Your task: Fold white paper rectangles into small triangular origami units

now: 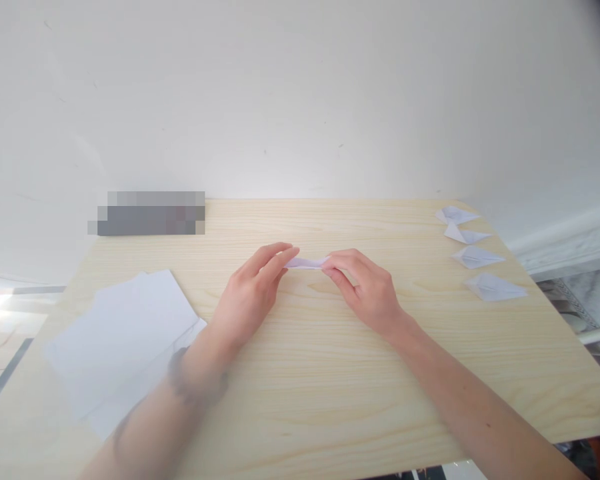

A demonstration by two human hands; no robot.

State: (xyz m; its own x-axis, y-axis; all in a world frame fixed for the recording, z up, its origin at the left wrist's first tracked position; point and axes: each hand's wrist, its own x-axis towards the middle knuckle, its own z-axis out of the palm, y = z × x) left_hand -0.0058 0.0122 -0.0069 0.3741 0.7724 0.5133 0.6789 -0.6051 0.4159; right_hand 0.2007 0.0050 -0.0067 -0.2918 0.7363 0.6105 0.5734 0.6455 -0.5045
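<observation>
A narrow piece of folded white paper (pixel 305 263) spans the gap between my two hands, over the middle of the table. My left hand (pixel 257 283) pinches its left end, with the fingers bent over the top. At the right end, the thumb and fingers of my right hand (pixel 365 283) are closed on the paper. Both ends of the paper are partly hidden by my fingers. A dark bracelet sits on my left wrist.
Loose sheets of white paper (pixel 130 340) lie at the left, partly under my left forearm. Several folded paper pieces (pixel 480 257) form a column along the right edge of the wooden table (pixel 305 400). A blurred-out dark box (pixel 150 217) stands at the back left, before the white wall.
</observation>
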